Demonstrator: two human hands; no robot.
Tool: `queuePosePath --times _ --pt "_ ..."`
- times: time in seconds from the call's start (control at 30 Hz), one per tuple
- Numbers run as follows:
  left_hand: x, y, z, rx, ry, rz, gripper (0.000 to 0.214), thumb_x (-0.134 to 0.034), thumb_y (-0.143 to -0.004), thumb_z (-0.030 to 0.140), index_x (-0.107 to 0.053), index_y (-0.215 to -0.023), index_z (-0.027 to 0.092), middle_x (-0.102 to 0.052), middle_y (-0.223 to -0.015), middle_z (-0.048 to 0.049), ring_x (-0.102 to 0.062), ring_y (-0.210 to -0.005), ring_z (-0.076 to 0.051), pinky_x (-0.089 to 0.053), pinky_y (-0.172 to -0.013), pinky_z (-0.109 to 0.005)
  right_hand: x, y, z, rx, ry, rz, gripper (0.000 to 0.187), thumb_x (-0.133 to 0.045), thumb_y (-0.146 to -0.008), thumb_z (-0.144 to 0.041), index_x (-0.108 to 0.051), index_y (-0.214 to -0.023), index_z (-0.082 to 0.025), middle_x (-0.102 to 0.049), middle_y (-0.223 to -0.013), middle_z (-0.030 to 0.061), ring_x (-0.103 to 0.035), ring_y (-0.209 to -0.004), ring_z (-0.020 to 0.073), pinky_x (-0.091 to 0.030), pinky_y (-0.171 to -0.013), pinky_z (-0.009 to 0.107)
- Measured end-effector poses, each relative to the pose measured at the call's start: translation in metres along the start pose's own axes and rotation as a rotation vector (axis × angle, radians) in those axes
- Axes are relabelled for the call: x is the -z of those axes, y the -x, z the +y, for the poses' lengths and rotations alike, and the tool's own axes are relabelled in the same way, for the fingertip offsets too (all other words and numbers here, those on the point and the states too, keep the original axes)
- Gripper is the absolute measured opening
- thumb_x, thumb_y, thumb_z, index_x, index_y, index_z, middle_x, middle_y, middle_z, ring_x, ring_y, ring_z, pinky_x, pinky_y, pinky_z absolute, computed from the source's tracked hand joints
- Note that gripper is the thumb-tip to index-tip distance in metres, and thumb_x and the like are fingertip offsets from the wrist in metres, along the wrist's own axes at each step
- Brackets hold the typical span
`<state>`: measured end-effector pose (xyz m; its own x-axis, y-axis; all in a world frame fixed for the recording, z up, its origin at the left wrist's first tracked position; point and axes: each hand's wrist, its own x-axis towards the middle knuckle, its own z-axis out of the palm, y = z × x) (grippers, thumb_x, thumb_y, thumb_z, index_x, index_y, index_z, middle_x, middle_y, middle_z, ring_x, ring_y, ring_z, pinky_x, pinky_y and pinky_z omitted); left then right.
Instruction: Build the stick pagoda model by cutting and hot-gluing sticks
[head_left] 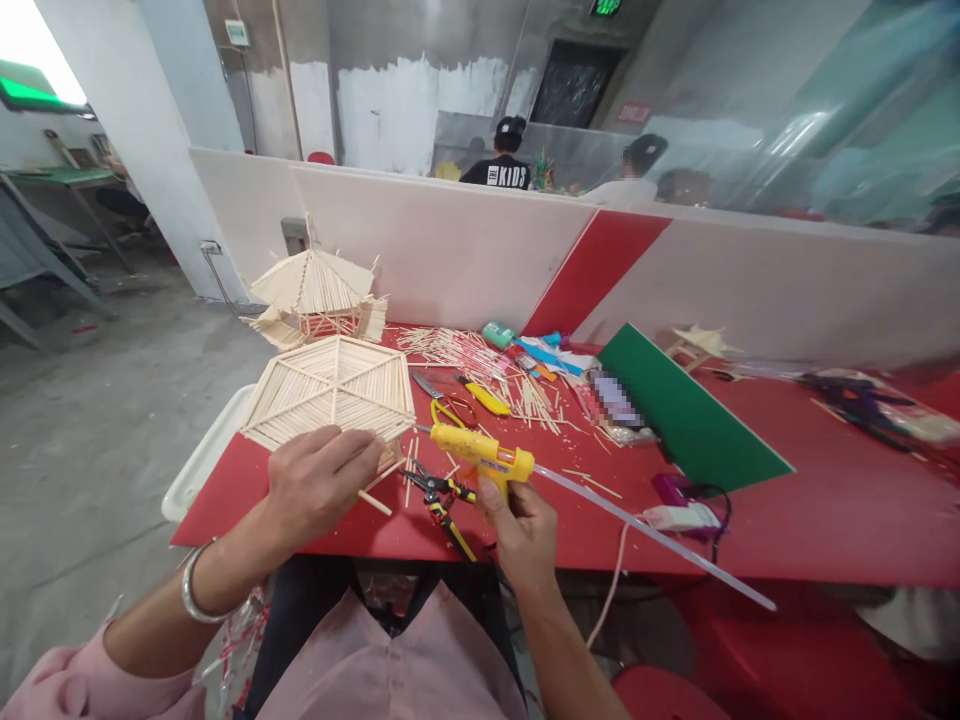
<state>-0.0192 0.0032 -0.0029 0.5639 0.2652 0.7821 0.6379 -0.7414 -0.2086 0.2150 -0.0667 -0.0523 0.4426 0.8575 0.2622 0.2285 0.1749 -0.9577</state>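
Observation:
My right hand (521, 530) grips the handle of a yellow glue gun (484, 455), whose nozzle points left at the edge of a hexagonal panel of wooden sticks (330, 392). A long clear glue stick (652, 535) trails out of the gun's back to the right. My left hand (321, 478) is closed on the near edge of that panel, pinching a thin wooden stick (373, 502). A small stick-built pavilion (319, 295) stands behind the panel at the red table's (825, 510) far left corner.
Loose sticks (480, 365), yellow-handled scissors (450, 400), black-and-yellow pliers (442, 500) and a green board (686, 415) lie on the table. A white tray (202, 455) sticks out past the left edge. A white-and-red partition (525, 250) stands behind, with people seated beyond it.

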Motion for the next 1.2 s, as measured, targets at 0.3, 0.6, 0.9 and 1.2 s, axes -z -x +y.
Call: queuePosePath --times 0.3,0.6,0.9,1.2 --pt "0.005 0.007 -0.005 0.045 0.027 -0.016 0.021 -0.069 -0.080 0.011 -0.066 -0.098 0.023 -0.075 -0.088 0.0021 -0.066 -0.070 -0.011 -0.046 -0.059 -0.023 -0.006 -0.003 0.002 -0.030 -0.127 -0.076 0.038 -0.065 -0.080 -0.053 -0.063 -0.072 -0.017 -0.056 -0.056 -0.0005 -0.052 -0.051 0.0125 -0.045 -0.049 0.025" --pt "0.007 -0.002 -0.005 -0.003 0.031 0.015 0.019 -0.076 -0.075 0.015 -0.068 -0.090 0.022 -0.075 -0.083 0.0010 -0.067 -0.067 -0.013 -0.052 -0.061 -0.024 0.059 -0.041 0.061 -0.216 0.269 -0.148 0.054 -0.045 -0.086 -0.067 -0.055 -0.066 -0.018 -0.056 -0.056 0.0004 -0.052 -0.053 0.0127 -0.040 -0.051 0.024" --pt "0.006 0.004 -0.007 0.013 0.031 0.002 0.024 -0.075 -0.073 0.012 -0.069 -0.094 0.023 -0.075 -0.085 0.0001 -0.069 -0.069 -0.015 -0.054 -0.061 -0.027 0.073 -0.040 0.081 -0.099 1.005 -0.085 0.044 -0.046 -0.090 -0.044 -0.069 -0.099 -0.008 -0.069 -0.099 0.0246 -0.063 -0.096 0.0342 -0.045 -0.078 0.043" --pt "0.002 0.003 -0.008 -0.006 0.055 0.016 0.024 -0.075 -0.074 0.013 -0.069 -0.095 0.022 -0.075 -0.086 -0.0003 -0.069 -0.071 -0.015 -0.053 -0.062 -0.026 -0.008 -0.098 0.060 0.189 1.117 -0.531 0.039 -0.043 -0.093 -0.025 -0.059 -0.127 -0.016 -0.062 -0.126 0.0150 -0.055 -0.117 0.0249 -0.042 -0.096 0.034"
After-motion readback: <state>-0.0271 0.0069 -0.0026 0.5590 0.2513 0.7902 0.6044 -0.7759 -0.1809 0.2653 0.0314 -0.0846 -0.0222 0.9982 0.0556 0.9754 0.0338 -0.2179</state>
